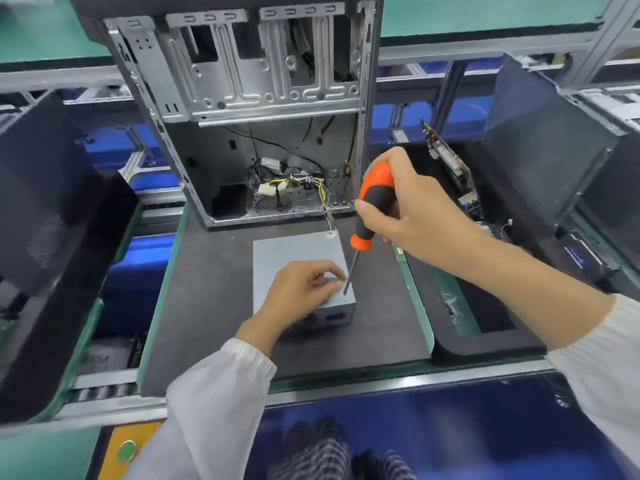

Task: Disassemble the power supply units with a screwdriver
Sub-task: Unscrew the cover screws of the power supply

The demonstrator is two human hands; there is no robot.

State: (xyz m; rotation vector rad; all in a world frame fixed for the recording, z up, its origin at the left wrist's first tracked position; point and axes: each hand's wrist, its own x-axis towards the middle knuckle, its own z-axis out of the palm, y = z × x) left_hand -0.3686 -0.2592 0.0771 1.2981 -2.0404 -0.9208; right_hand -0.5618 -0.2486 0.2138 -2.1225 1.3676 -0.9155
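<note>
Hands (304, 289) on grey boxy power supply unit (294, 249)

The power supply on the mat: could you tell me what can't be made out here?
- Head view: the screw head under the screwdriver tip is too small to see.
- The left hand covers part of the power supply top.
- Its wires tangle inside the computer case; their ends are hidden.

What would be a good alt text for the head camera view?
A person's right hand grips an orange and black screwdriver, its tip on the top of a grey power supply unit that the left hand steadies. The unit lies on a dark mat before an open computer case.
</note>
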